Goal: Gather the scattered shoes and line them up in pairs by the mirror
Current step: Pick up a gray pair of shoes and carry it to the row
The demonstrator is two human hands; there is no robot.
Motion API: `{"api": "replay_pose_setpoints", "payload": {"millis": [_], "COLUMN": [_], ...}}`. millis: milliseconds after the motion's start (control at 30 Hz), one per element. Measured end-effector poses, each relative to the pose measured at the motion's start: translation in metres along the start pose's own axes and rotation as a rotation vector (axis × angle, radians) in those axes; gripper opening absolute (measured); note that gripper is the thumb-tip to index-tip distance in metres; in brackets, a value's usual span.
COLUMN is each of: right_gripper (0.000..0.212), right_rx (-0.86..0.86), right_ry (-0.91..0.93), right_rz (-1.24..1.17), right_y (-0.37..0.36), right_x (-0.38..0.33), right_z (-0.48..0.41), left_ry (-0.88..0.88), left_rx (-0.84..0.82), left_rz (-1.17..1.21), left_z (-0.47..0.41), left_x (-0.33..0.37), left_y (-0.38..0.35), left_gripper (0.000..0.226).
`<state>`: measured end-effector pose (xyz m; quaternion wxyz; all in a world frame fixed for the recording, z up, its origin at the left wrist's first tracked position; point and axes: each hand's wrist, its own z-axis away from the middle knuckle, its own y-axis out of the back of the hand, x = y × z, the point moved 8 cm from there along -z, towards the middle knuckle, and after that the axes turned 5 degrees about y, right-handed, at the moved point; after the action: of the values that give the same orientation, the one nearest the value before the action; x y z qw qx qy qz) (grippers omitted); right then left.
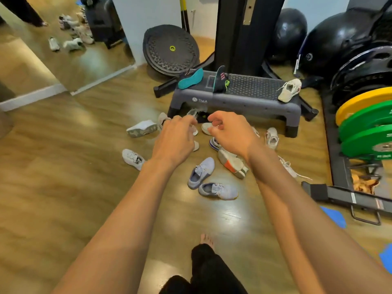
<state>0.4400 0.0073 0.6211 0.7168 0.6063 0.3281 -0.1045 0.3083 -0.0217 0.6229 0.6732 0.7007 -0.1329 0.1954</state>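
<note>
Two bare arms reach forward through the middle of the frame over a wooden floor (53, 166); in the upper left stands the mirror (63, 49), showing a reflected heap of shoes; below it, left of centre, a white sneaker (141, 128) lies on its side, and a second white shoe (133, 159) sits lower, just beside the left forearm; the left hand (175, 143) hangs with its fingers loosely curled and holds nothing; just right of it the right hand (230, 134) is likewise half curled and empty, both hovering above the scattered pile; under them, centre frame, a pale blue pair (203, 174) lies side by side, with an orange-soled shoe (232, 164) tipped over beside it; behind, a grey step platform (244, 102) carries a teal-soled shoe (191, 79), a dark shoe (220, 79) standing on edge and a white shoe (289, 90); at the right edge, yellow and green weight plates (369, 124) stand on a rack.
</note>
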Motion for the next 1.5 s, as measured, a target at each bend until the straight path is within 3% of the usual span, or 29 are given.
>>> {"api": "replay_pose_setpoints", "payload": {"millis": [267, 567, 733, 967, 1500], "right_gripper": [0.033, 0.03, 0.032, 0.037, 0.033], "right_rx": [0.065, 0.141, 0.175, 0.077, -0.132], "right_ry": [-0.163, -0.496, -0.658, -0.753, -0.854], "right_rz": [0.005, -0.045, -0.169, -0.219, -0.061], "right_y": [-0.039, -0.153, -0.232, -0.36, -0.687], "right_x": [0.036, 0.089, 0.131, 0.201, 0.407], "right_z": [-0.094, -0.141, -0.137, -0.133, -0.215], "left_ry": [-0.033, -0.238, -0.248, -0.234, -0.367], "left_rx": [-0.085, -0.286, -0.435, -0.52, -0.635], "left_rz": [0.022, 0.029, 0.023, 0.044, -0.018], "left_z": [-0.111, -0.187, -0.186, -0.184, -0.21], "left_x": [-0.069, -0.146, -0.184, -0.224, -0.386], "left_y": [-0.03, -0.13, -0.213, -0.331, -0.619], "left_gripper": [0.03, 0.036, 0.034, 0.033, 0.041]}}
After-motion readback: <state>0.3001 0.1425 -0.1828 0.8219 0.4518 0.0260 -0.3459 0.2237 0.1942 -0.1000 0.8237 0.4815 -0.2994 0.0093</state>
